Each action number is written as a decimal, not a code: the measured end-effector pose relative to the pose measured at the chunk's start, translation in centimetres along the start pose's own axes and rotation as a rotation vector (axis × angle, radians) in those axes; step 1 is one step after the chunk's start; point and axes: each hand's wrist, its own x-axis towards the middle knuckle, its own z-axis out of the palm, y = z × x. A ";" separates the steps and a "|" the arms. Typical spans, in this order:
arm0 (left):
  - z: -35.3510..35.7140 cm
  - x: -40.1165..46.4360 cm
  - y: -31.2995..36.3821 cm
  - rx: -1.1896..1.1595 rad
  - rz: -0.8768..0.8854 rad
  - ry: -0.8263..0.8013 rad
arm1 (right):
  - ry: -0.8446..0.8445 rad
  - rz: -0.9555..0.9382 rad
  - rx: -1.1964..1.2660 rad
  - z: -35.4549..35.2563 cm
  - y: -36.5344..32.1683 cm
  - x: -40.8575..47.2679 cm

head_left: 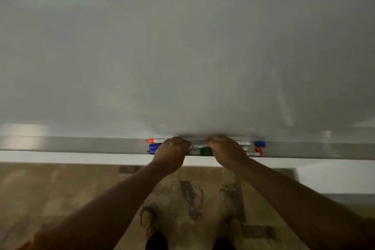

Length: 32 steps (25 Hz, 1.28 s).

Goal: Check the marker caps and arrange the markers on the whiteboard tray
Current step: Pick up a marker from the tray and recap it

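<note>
I stand facing the whiteboard (182, 46) and look down at its tray (81, 144), a grey metal ledge running along the bottom edge. Both my hands are over the middle of the tray. My left hand (172, 153) is curled, fingers pressed together around one end of a marker (199, 146) that spans the gap between my hands; my right hand (227, 151) is curled the same way on the other end. The picture is blurred, so I cannot tell whether that marker's cap is on. Just below it, between my hands, lies a green-capped marker (205, 151) on the tray. To the left of my left hand an orange-capped marker (155, 140) lies against the board, with a blue marker (153, 147) just in front of it. To the right of my right hand lie a blue cap (259, 143) and a red-capped marker (256, 151), with white barrels beside them. Below the tray I see the patterned floor (60, 189) and my shoes (149, 221)
</note>
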 end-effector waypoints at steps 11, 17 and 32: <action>1.3 0.6 0.8 0.092 -0.012 0.123 | 0.025 -0.056 -0.158 1.7 0.1 0.0; 1.6 0.3 0.4 0.012 0.072 0.258 | 0.076 -0.077 -0.145 2.6 0.1 0.0; -2.7 -0.8 3.4 -1.426 -0.542 0.149 | 0.084 0.093 0.225 0.1 -0.9 -2.8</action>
